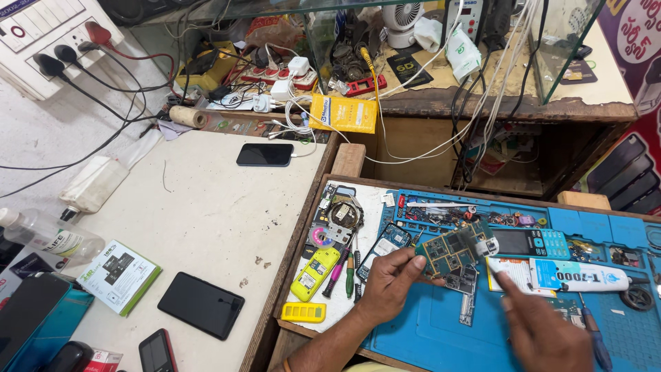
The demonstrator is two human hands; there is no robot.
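Over the blue repair mat [441, 331], my left hand [389, 279] pinches a green circuit board [454, 249] by its left edge, thumb and fingertips [418, 262] closed on it, the board tilted above loose parts. My right hand [544, 331] hovers just below and right, blurred, fingers loosely spread, holding nothing, near a white glue tube [578, 277].

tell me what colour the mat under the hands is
Blue, the work mat; the head view shows it clearly.

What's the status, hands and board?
Left hand pinching circuit board in its fingers, raised over blue mat. Right hand free, blurred, beside glue tube. Nothing between them.
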